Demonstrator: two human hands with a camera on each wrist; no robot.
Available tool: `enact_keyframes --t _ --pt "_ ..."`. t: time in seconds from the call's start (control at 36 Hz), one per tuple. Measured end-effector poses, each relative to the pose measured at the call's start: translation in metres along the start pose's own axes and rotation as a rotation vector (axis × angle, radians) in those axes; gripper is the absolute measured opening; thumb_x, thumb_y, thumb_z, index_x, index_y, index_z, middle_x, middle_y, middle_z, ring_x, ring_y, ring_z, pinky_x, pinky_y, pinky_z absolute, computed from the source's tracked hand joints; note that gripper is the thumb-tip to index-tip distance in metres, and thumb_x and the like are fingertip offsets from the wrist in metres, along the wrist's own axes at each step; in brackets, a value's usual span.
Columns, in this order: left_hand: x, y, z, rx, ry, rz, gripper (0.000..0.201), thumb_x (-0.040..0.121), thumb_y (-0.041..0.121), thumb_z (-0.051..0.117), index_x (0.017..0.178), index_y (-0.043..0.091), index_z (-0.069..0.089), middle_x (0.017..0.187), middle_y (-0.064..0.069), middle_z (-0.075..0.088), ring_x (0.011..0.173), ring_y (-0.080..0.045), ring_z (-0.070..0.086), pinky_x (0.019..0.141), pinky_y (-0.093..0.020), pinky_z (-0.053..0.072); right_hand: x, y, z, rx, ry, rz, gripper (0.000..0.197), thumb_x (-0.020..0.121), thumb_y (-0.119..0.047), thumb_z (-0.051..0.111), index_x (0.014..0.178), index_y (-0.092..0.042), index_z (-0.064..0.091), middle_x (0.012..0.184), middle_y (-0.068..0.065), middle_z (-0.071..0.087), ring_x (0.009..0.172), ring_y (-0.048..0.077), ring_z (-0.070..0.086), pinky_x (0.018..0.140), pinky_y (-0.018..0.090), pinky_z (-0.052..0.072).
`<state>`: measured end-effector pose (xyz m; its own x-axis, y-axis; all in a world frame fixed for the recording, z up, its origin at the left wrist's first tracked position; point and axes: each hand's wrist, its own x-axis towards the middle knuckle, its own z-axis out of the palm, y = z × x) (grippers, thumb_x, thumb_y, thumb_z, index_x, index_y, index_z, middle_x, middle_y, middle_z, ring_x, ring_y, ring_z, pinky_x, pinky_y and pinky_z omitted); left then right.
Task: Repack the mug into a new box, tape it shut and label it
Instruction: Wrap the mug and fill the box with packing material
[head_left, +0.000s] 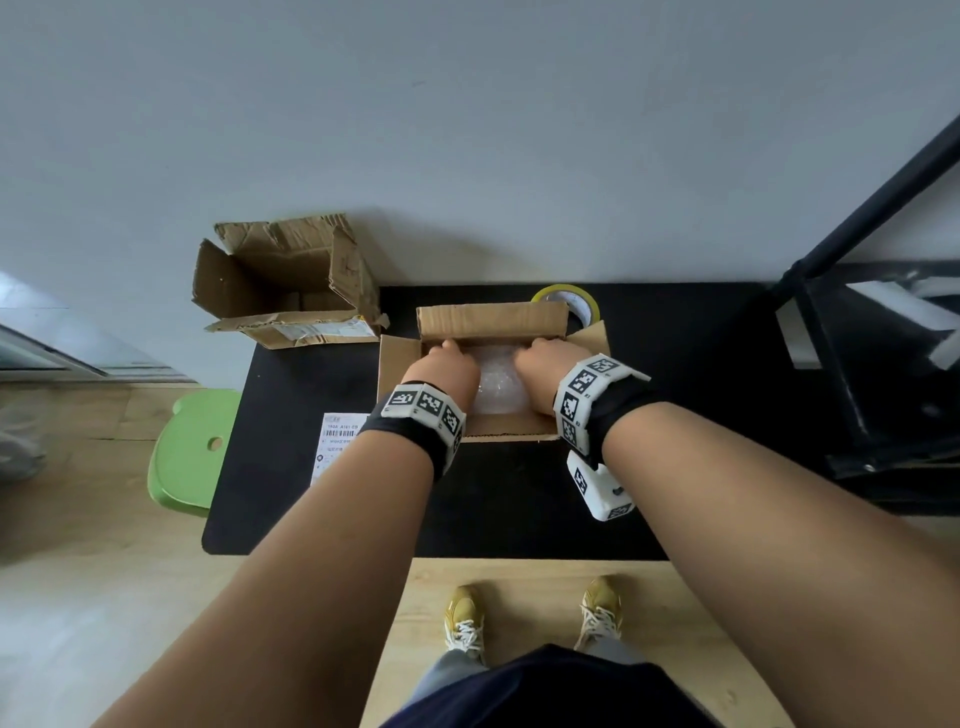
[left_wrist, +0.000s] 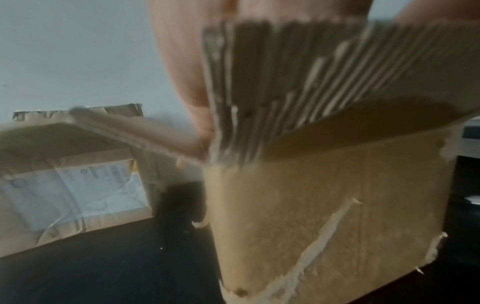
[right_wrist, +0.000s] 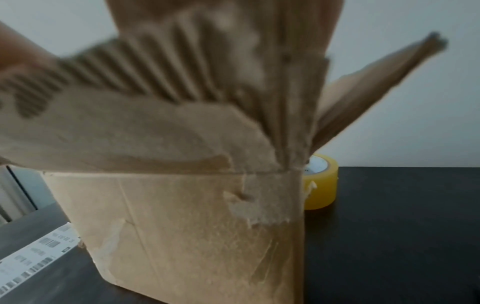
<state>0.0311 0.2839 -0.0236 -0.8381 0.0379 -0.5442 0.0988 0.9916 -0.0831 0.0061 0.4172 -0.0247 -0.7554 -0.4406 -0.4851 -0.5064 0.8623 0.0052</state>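
The new cardboard box (head_left: 493, 319) stands open on the black table (head_left: 519, 509), all flaps up or splayed. Inside lies a bundle of bubble wrap (head_left: 496, 387); the mug itself is not visible. My left hand (head_left: 444, 361) and right hand (head_left: 543, 358) reach into the box on either side of the bundle, fingers bent down around it with the tips hidden. In both wrist views the near flap (left_wrist: 298, 82) covers the fingers, and the box wall (right_wrist: 194, 226) fills the frame. A yellow tape roll (head_left: 571, 301) sits behind the box. A white shipping label (head_left: 337, 441) lies left of it.
The torn old box (head_left: 285, 286) stands open at the table's back left corner, a worn label on its side (left_wrist: 64, 185). A green stool (head_left: 192, 452) is beside the table on the left. A black metal stand (head_left: 857, 338) rises at the right.
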Motion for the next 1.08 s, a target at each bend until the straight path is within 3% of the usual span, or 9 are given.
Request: enact_keyframes --t 0.14,0.28,0.56,0.83,0.97,1.08 --pt "0.009 -0.001 -0.003 0.015 0.011 0.024 0.040 0.091 0.006 0.053 0.130 0.001 0.049 0.129 -0.020 0.047 0.117 -0.036 0.053 0.095 -0.044 0.049 0.009 0.004 0.005 0.035 -0.001 0.026 0.037 0.090 -0.007 0.056 0.127 -0.004 0.051 0.124 0.018 0.055 0.112 0.035 0.057 0.092 0.045 0.051" --pt "0.011 0.003 -0.001 -0.003 0.050 0.016 0.041 0.092 0.007 0.052 0.132 0.001 0.046 0.131 -0.021 0.046 0.121 -0.035 0.049 0.094 -0.044 0.047 0.013 0.001 0.007 0.019 -0.002 0.055 0.038 0.094 -0.006 0.051 0.131 -0.002 0.043 0.130 0.021 0.049 0.119 0.036 0.051 0.093 0.044 0.046" --pt "0.000 0.000 0.005 -0.063 0.065 0.003 0.042 0.093 0.009 0.051 0.134 0.002 0.045 0.134 -0.020 0.041 0.124 -0.035 0.044 0.102 -0.044 0.044 -0.002 -0.003 0.006 0.029 0.041 0.060 0.038 0.090 -0.003 0.057 0.126 -0.001 0.047 0.126 0.021 0.051 0.113 0.036 0.055 0.091 0.044 0.049" --pt "-0.024 -0.007 0.001 -0.170 0.112 0.000 0.042 0.084 0.014 0.067 0.123 0.009 0.053 0.127 -0.012 0.049 0.116 -0.030 0.053 0.096 -0.042 0.049 -0.025 -0.006 0.011 0.153 0.082 0.075 0.033 0.088 -0.007 0.057 0.120 -0.005 0.054 0.122 0.016 0.047 0.111 0.032 0.053 0.098 0.041 0.047" --pt "-0.034 -0.007 0.003 -0.151 0.221 0.001 0.040 0.085 0.007 0.062 0.124 0.009 0.053 0.129 -0.010 0.042 0.120 -0.028 0.044 0.095 -0.043 0.048 -0.035 -0.005 0.006 0.175 0.199 0.070 0.033 0.085 -0.006 0.060 0.116 -0.009 0.051 0.119 0.012 0.043 0.110 0.029 0.049 0.087 0.043 0.051" --pt "-0.038 -0.004 0.003 -0.156 0.191 -0.014 0.041 0.086 0.004 0.058 0.127 0.006 0.049 0.132 -0.013 0.039 0.119 -0.031 0.046 0.096 -0.043 0.048 -0.039 -0.003 0.002 0.165 0.161 0.075 0.031 0.086 -0.004 0.057 0.116 -0.009 0.050 0.117 0.012 0.045 0.105 0.030 0.054 0.086 0.044 0.052"
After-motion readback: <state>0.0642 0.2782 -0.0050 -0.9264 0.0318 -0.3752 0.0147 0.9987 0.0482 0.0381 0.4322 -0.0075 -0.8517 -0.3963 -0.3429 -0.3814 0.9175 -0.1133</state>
